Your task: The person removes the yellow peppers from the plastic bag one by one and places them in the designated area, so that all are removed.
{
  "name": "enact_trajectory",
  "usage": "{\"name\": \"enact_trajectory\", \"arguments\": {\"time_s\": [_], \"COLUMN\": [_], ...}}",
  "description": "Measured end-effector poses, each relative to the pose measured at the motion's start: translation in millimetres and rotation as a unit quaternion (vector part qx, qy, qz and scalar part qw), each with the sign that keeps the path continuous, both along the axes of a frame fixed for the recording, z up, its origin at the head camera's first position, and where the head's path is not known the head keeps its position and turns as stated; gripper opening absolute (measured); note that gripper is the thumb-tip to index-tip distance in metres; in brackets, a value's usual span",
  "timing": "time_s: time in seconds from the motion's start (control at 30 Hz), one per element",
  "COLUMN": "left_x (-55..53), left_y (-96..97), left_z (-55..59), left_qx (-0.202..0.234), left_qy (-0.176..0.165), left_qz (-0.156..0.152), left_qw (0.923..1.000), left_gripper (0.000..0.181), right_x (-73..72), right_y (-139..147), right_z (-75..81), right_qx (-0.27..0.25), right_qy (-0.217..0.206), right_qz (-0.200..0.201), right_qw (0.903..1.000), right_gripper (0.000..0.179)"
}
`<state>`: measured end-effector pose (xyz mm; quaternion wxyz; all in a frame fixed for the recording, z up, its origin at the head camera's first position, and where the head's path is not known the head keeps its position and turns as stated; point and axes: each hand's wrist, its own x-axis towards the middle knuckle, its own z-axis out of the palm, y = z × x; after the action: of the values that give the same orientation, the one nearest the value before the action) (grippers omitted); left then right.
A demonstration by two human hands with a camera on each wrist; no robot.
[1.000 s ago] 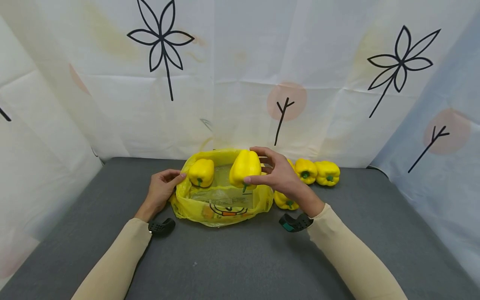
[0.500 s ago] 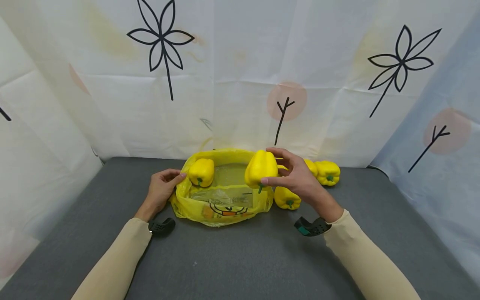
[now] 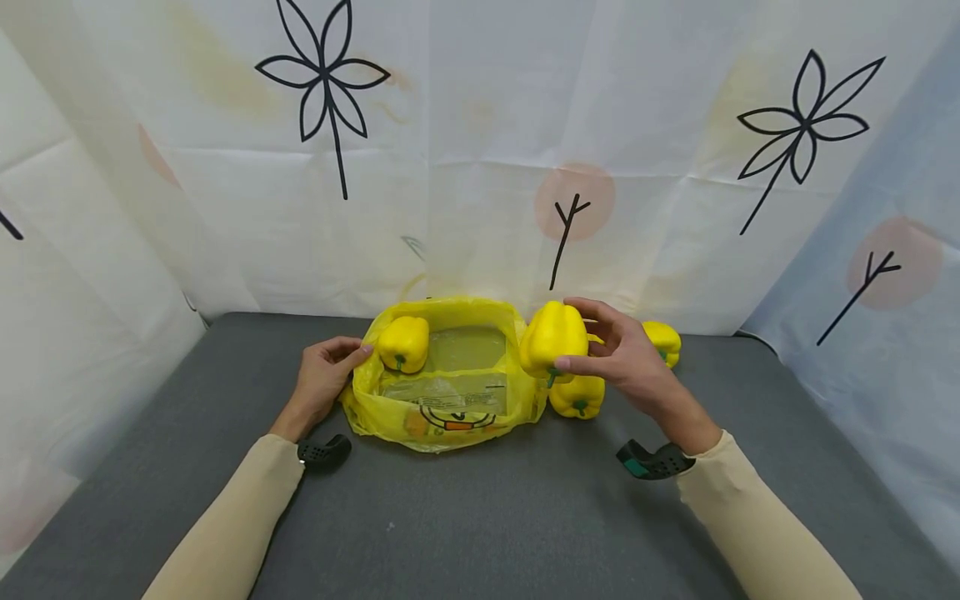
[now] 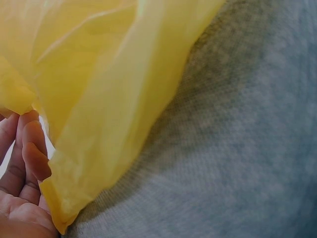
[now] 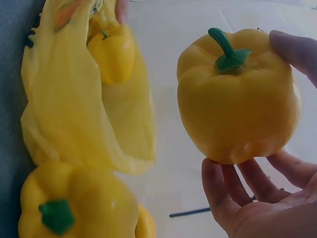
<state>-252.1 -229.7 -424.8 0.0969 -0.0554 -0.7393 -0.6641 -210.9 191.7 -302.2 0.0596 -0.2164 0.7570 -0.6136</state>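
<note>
A yellow bell pepper (image 3: 553,340) with a green stem is held up by my right hand (image 3: 626,362), thumb on one side and fingers on the other. The right wrist view shows this pepper (image 5: 237,99) gripped off the table. My left hand (image 3: 326,379) pinches the left rim of a yellow plastic bag (image 3: 442,437), which stands wide at the mouth. Thumb and fingers (image 4: 29,144) meet at the bag's edge in the left wrist view. Inside the bag, at its left, sits another bell pepper (image 3: 403,344).
Right of the bag, a bell pepper (image 3: 577,400) lies on the grey table (image 3: 465,525), just below the held one. Another pepper (image 3: 666,342) shows farther back, partly behind my right hand. A white patterned cloth (image 3: 465,125) hangs behind the table.
My right hand has moved to the right with the bell pepper, from over the bag's mouth to past its right rim. The left hand stays at the bag's left rim.
</note>
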Motion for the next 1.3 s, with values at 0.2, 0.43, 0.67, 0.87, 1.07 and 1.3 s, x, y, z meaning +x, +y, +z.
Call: {"name": "enact_trajectory", "arguments": {"time_s": [0.2, 0.43, 0.67, 0.87, 1.07, 1.3], "left_x": [1.8, 2.5, 0.9, 1.3, 1.7, 2.1], "left_y": [1.4, 1.3, 2.3, 1.9, 1.4, 1.8], "left_z": [1.7, 2.0, 1.5, 1.7, 1.6, 2.1], "left_qx": [0.002, 0.004, 0.007, 0.007, 0.004, 0.003], "left_qy": [0.001, 0.002, 0.008, 0.013, 0.011, 0.007], "left_qz": [-0.003, -0.006, -0.005, -0.007, -0.007, -0.004], "left_qw": [1.0000, 1.0000, 0.9999, 0.9999, 0.9999, 1.0000], "left_gripper": [0.039, 0.038, 0.038, 0.038, 0.038, 0.037], "right_x": [4.3, 7.7, 10.4, 10.0, 10.3, 10.9], "right_y": [12, 26, 41, 54, 64, 75], "right_z": [0.1, -1.7, -1.8, -6.1, -10.5, -17.4], "right_qx": [0.015, 0.017, 0.037, 0.036, 0.034, 0.036], "right_qy": [0.000, 0.006, 0.019, 0.024, 0.026, 0.020], "right_qz": [-0.019, -0.024, -0.036, -0.043, -0.047, -0.032], "right_qw": [0.9997, 0.9995, 0.9985, 0.9982, 0.9979, 0.9986], "right_gripper": [0.080, 0.077, 0.076, 0.075, 0.073, 0.071]}}
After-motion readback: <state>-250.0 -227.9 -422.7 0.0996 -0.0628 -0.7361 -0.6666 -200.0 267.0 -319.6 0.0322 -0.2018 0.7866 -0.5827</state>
